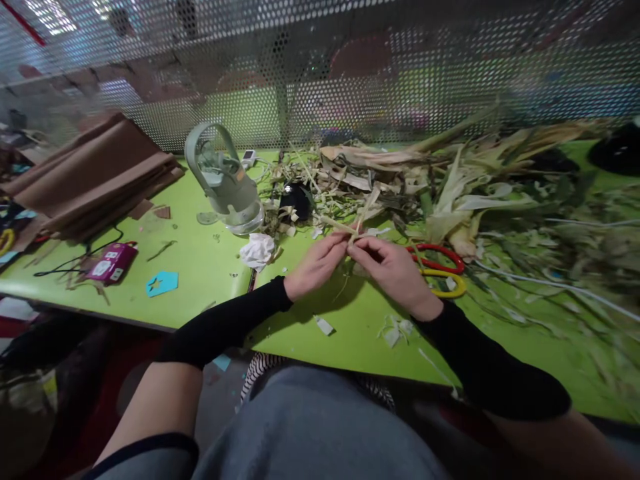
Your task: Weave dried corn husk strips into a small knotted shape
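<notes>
Both hands meet above the green table, fingertips nearly touching. My left hand is closed in a pinch on pale strips of corn husk that cross one another and stick up past the fingers. From the other side my right hand pinches the same husk strips near their crossing. A thin strand dangles below the fingers. Scissors with red and yellow handles lie just right of my right hand, their blades hidden. A heap of dry corn husks spreads behind the hands.
A pale green water bottle, crumpled white tissue and black round object stand left of the hands. Farther left are a purple box, blue paper piece and brown paper stack. A perforated metal screen borders the back; a white cable runs right.
</notes>
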Tool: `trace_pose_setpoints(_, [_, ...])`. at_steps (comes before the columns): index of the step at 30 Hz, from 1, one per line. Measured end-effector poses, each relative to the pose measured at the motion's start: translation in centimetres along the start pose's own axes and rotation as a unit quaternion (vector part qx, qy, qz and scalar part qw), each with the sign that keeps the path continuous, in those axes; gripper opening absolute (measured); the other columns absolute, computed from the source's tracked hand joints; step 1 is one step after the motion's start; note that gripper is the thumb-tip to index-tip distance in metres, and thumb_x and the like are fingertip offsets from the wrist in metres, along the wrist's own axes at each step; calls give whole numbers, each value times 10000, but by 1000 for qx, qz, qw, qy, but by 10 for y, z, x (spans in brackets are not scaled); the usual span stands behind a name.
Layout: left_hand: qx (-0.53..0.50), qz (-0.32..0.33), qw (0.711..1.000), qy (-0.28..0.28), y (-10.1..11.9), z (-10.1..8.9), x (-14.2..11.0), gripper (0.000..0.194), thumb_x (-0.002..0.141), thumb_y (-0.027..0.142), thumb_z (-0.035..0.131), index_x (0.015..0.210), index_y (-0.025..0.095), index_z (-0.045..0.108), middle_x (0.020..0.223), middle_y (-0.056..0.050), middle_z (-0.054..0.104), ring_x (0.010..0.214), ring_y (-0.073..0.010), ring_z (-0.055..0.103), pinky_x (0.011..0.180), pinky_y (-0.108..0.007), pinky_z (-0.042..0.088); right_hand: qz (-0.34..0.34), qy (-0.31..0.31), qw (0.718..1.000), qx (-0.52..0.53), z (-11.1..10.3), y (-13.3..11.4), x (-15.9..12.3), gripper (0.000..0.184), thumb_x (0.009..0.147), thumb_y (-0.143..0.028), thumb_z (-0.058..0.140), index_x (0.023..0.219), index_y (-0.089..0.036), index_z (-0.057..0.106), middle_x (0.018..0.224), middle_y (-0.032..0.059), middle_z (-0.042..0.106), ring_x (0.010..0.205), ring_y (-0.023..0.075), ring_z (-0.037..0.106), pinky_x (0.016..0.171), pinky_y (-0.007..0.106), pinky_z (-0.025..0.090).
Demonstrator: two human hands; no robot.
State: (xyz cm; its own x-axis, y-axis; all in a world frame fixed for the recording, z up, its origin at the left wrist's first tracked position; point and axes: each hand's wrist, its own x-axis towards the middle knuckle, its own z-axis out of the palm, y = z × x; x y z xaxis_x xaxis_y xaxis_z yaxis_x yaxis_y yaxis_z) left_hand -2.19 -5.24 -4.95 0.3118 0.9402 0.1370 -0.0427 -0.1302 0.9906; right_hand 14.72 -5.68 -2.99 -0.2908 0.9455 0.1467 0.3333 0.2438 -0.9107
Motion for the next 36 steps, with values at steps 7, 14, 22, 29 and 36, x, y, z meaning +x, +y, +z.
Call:
trace_pose_setpoints(7, [197, 27, 980, 5, -6, -15, 5, 216, 1036, 304, 568, 1079, 159, 722, 1019, -78, 765, 898, -173, 669, 896, -298, 532, 34, -15, 998, 44, -2, -4, -5, 400, 944, -586, 672, 769, -238, 583, 689, -21, 497, 636, 157, 427, 603, 325, 343])
trace_pose_setpoints(14, [259, 83, 962, 0, -13, -16, 4, 211, 1030, 273, 581, 1095, 163, 749, 1047, -105, 798, 886, -173, 711, 894, -293, 560, -27, -31, 998, -44, -1, -6, -8, 494, 1005, -560, 598, 668, -247, 419, 648, -28, 394, 610, 152, 375, 600, 331, 295])
trace_pose_setpoints(22, [232, 139, 963, -10, -17, -15, -1, 295, 1077, 318, 504, 1182, 152, 724, 1235, -131, 795, 1064, -182, 763, 970, -303, 584, -128, -46, 985, -105, 6, -3, -12, 354, 1003, -281, 528, 679, -251, 390, 627, -34, 425, 585, 146, 395, 596, 319, 303])
trace_pose_setpoints(29, [133, 84, 987, -10, -8, -18, 4, 276, 1046, 334, 576, 1066, 155, 784, 1219, -114, 800, 1138, -207, 741, 1044, -328, 554, -138, -45, 984, -102, 8, -1, -11, 365, 1032, -328, 542, 691, -243, 447, 627, -35, 451, 584, 141, 416, 597, 311, 338])
trace_pose_setpoints(36, [-117, -102, 987, -35, -3, -26, 15, 252, 976, 327, 711, 1127, 139, 785, 924, -56, 778, 798, -108, 688, 793, -254, 545, -136, 189, 961, -147, -4, 4, -6, 258, 988, -489, 661, 992, -232, 630, 1018, 86, 700, 882, 231, 624, 735, 361, 472])
